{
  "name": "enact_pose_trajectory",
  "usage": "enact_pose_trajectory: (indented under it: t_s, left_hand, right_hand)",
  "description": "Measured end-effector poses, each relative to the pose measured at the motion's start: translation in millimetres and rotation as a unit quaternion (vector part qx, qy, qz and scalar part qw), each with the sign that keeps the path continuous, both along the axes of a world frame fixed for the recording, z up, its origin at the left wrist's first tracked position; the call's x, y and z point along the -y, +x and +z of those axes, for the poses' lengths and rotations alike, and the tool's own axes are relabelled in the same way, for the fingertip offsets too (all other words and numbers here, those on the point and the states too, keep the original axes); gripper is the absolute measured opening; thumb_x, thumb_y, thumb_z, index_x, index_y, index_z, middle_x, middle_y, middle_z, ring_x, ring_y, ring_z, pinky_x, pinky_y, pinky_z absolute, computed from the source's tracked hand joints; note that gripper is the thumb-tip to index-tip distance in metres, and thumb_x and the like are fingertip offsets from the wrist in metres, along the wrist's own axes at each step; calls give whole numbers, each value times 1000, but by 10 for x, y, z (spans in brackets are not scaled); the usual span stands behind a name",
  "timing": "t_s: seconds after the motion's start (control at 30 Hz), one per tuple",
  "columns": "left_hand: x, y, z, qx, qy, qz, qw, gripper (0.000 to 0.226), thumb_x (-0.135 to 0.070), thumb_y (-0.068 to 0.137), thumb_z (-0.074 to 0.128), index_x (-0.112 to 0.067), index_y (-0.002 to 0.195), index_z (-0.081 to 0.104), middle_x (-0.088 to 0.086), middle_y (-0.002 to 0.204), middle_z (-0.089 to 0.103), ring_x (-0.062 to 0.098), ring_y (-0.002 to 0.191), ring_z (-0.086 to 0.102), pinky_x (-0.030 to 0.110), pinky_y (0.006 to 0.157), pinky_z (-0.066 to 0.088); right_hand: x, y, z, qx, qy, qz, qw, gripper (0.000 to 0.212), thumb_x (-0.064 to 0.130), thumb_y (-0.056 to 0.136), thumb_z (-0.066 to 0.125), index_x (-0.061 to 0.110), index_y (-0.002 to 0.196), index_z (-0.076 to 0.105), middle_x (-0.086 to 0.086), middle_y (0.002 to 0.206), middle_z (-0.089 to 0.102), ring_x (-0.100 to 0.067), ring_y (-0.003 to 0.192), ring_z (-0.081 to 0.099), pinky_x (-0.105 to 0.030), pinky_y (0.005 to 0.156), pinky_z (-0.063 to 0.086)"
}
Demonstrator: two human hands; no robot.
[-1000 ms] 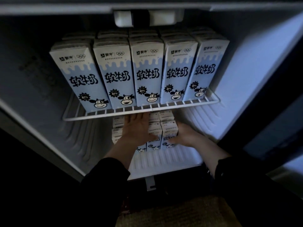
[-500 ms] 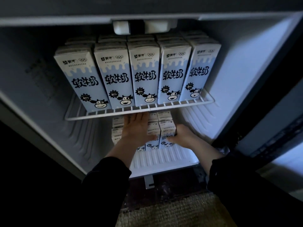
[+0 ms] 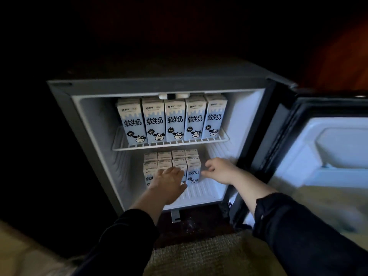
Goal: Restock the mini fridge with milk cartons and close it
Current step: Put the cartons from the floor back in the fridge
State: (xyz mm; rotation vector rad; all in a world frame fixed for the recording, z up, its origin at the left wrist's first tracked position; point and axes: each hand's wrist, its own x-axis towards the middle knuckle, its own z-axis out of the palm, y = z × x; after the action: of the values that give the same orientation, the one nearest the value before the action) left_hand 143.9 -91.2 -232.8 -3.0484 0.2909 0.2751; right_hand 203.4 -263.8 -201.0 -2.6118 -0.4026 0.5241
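The mini fridge (image 3: pixel 59 90) stands open, its door (image 3: pixel 322 148) swung out to the right. Several blue-and-white milk cartons (image 3: pixel 175 120) with a cow picture stand in a row on the wire shelf (image 3: pixel 171 144). Below, several more cartons (image 3: pixel 192 170) are packed on the fridge floor. My left hand (image 3: pixel 169 183) is spread flat in front of the lower cartons and covers some of them. My right hand (image 3: pixel 220 170) hovers with fingers apart just right of that group, holding nothing.
The room around the fridge is dark. A woven mat (image 3: pixel 201 253) lies on the floor in front of it. A small metal bracket (image 3: pixel 175 216) sticks out below the fridge's front edge. White ribbed floor (image 3: pixel 207 191) shows right of the lower cartons.
The view has pulled back and up, so the whole fridge and its door now show. Both hands have drawn back from the lower cartons; the right hand has let go and opened.
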Motion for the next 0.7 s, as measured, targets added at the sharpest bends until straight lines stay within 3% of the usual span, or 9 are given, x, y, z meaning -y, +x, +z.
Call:
enact_pose_trajectory:
  t_s: [0.13, 0.33, 0.4, 0.47, 0.57, 0.7]
  left_hand:
    - [190, -394, 454, -46, -85, 10, 995, 46, -42, 99, 29, -12, 128, 48, 9, 134, 50, 26, 122, 46, 43, 103, 38]
    - [489, -828, 1237, -65, -132, 9, 989, 45, -40, 99, 32, -6, 117, 55, 14, 123, 56, 29, 112, 53, 36, 90, 42]
    - [581, -936, 1497, -76, -126, 9, 989, 47, -41, 98, 31, -7, 121, 54, 14, 128, 54, 29, 115, 52, 34, 87, 40]
    - [666, -1026, 1736, -78, -114, 5, 990, 49, -44, 98, 31, -10, 129, 49, 13, 136, 48, 29, 120, 48, 35, 91, 39]
    - [804, -1146, 2045, -51, -102, -16, 993, 50, -45, 97, 33, -11, 130, 48, 12, 134, 49, 26, 117, 49, 35, 92, 38]
    - [1011, -1258, 2384, -37, -97, -33, 994, 49, -43, 98, 33, -9, 130, 48, 11, 134, 51, 27, 119, 50, 40, 100, 40]
  right_hand:
    - [133, -381, 443, 32, -3, 12, 999, 32, 27, 94, 56, 2, 114, 60, -13, 108, 64, -30, 103, 62, -38, 90, 49]
    - [361, -931, 1072, 51, -47, 44, 997, 22, 25, 95, 53, 6, 93, 64, -13, 94, 64, -27, 89, 60, -31, 77, 45]
    - [452, -1086, 1304, 58, -64, 44, 995, 26, 28, 95, 53, 7, 106, 64, -12, 104, 63, -26, 91, 59, -32, 82, 47]
    - [576, -1224, 1528, 76, -78, 38, 993, 28, 30, 94, 55, 8, 109, 63, -13, 109, 63, -24, 89, 57, -31, 82, 46]
    - [851, -1397, 1820, 103, -83, 21, 991, 26, 28, 93, 56, 4, 96, 64, -18, 103, 67, -32, 92, 64, -33, 81, 50]
    - [1287, -1592, 2191, 126, -81, -18, 989, 25, 26, 93, 54, 5, 104, 63, -13, 98, 67, -28, 84, 65, -34, 83, 51]
